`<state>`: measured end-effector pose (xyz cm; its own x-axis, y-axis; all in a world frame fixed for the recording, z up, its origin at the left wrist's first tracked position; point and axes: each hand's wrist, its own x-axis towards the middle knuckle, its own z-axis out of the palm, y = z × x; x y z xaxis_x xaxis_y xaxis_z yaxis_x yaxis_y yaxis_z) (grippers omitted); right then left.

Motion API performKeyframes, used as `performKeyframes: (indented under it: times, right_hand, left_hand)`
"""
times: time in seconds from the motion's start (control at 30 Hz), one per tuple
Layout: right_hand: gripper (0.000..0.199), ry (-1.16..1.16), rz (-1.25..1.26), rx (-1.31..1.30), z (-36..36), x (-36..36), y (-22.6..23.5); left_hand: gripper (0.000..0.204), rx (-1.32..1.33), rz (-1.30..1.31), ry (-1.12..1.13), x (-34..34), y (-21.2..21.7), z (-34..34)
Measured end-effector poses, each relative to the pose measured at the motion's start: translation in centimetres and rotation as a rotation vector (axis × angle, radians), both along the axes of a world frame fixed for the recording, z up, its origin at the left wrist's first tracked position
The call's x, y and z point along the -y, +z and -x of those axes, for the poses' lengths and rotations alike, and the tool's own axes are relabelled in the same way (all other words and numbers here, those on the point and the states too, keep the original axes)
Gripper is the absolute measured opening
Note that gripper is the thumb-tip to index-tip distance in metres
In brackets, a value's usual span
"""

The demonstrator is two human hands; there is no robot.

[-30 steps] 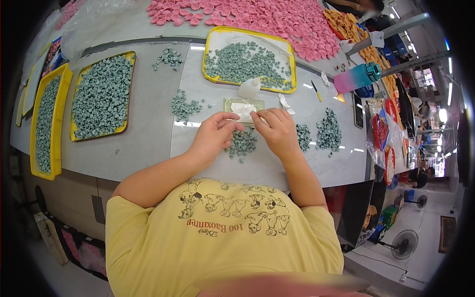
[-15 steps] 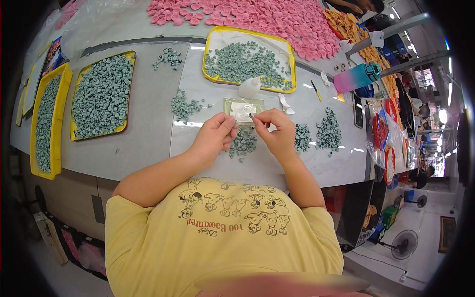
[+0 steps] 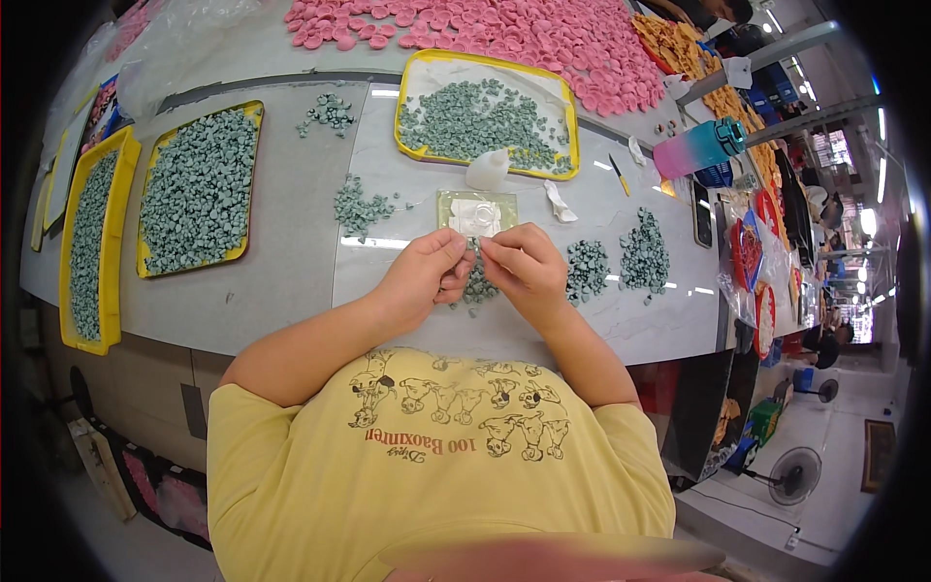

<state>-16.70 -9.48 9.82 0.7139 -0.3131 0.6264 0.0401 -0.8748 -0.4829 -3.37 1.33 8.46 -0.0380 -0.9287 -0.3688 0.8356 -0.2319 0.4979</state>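
Head view: both hands meeting over the grey counter (image 3: 291, 281), just above a small heap of green pieces (image 3: 477, 288).
Left hand (image 3: 427, 276): grip pinched, fingertips facing right.
Right hand (image 3: 524, 267): grip pinched, fingertips facing left, touching the left ones.
Held piece: tiny, hidden between fingertips; long axis and pointing impossible to tell.
Clear square dish (image 3: 475, 213): just beyond the hands.
Yellow tray (image 3: 485, 68): farther back, holding green pieces.

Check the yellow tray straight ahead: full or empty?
Partly full. Grey-green pieces cover most of the tray, but bare white lining shows at its near-left corner and far edge.
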Motion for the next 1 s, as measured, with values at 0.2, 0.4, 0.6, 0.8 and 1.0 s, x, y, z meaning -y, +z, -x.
performKeyframes:
  times: [0.2, 0.4, 0.6, 0.8, 1.0]
  right_hand:
    - [0.029, 0.041, 0.169, -0.032, -0.1, -0.1, 0.2]
    - [0.026, 0.081, 0.137, 0.023, -0.1, -0.4, 0.0]
    - [0.021, 0.077, -0.355, -0.037, 0.3, -0.4, -0.2]
    - [0.02, -0.021, -0.158, 0.015, -0.2, -0.8, -0.7]
    - [0.022, -0.027, -0.13, 0.097, 0.0, -0.7, -1.0]
  left_hand:
    - [0.017, 0.009, 0.0, -0.031, -0.3, 0.1, -0.2]
    - [0.018, 0.138, 0.021, -0.024, -0.6, 0.2, 0.1]
    - [0.017, 0.301, 0.02, -0.005, -0.5, 0.7, -0.2]
    - [0.018, 0.509, 0.053, 0.068, -0.2, -0.4, 0.4]
    - [0.02, 0.856, 0.162, 0.155, 0.3, -0.6, 1.1]
